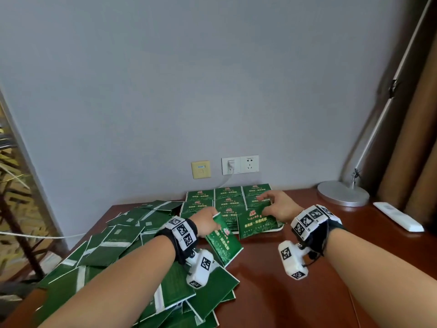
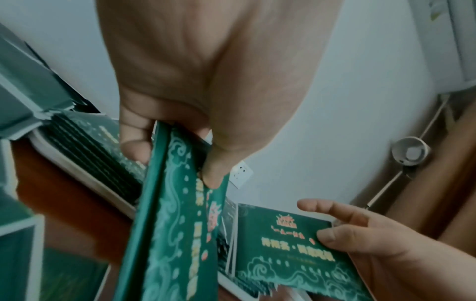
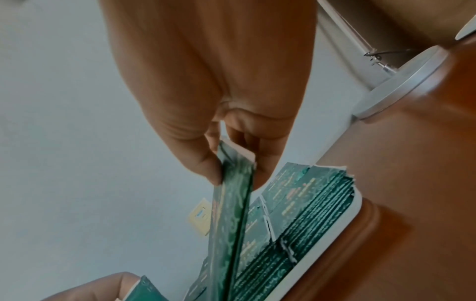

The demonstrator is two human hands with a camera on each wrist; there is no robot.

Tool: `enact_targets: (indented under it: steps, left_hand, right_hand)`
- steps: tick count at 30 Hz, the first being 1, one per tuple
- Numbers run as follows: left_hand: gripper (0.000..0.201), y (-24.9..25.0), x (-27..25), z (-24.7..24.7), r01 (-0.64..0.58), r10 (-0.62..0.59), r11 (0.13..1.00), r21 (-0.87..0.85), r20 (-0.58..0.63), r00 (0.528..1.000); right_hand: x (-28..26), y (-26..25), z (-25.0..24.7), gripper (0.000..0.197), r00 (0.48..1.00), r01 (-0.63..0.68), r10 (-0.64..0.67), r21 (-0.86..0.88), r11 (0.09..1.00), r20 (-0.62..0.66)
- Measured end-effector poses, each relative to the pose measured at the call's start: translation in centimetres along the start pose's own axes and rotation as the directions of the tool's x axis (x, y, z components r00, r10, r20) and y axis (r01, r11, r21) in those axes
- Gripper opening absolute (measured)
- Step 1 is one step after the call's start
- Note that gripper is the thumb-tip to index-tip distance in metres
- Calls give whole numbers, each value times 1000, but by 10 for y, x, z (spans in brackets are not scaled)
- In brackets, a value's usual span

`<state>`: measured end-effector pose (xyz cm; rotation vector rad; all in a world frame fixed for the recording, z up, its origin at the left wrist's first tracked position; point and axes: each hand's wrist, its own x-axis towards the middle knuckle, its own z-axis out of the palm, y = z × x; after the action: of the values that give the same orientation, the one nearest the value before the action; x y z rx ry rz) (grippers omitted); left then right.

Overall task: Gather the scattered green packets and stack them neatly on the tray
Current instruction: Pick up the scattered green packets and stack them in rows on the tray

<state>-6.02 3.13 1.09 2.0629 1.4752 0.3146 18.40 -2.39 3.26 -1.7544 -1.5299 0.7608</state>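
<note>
Bare table (image 1: pixel 272 275) between loose packets (image 1: pixel 113 245) and remote (image 1: pixel 397 216).

right hand (image 3: pixel 219 114) pinches green packet (image 3: pixel 231 203) | stacked packets (image 3: pixel 304 220) fill white tray (image 3: pixel 342 230)

Green packets (image 1: pixel 113 235) lie scattered (mostly face-down) beside neat stacks (image 1: pixel 227 197) on the tray (image 1: pixel 280 227).

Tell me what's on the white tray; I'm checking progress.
Stacks of green packets cover the white tray, face up in rows. Its floor is hidden; only the rim shows.
</note>
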Motion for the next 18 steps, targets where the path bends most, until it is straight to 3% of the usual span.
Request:
enact_targets:
  steps: [6,10,18]
  left_hand:
    - [39,-24,21,-40,102,-156,947,-304,-157,975]
    - [42,-40,44,-57,122,-255,856,-503,-205,945]
    - [60,-67,106,-67,71,-344,703,-708,-250,905]
  right_hand:
    - [31,-16,7,40,993,62,-43,169,984,-113]
    - [57,-25,15,40,997,9,14,276,961,-79]
    - [112,-26,31,34,997,-45,60,307,951,-41]
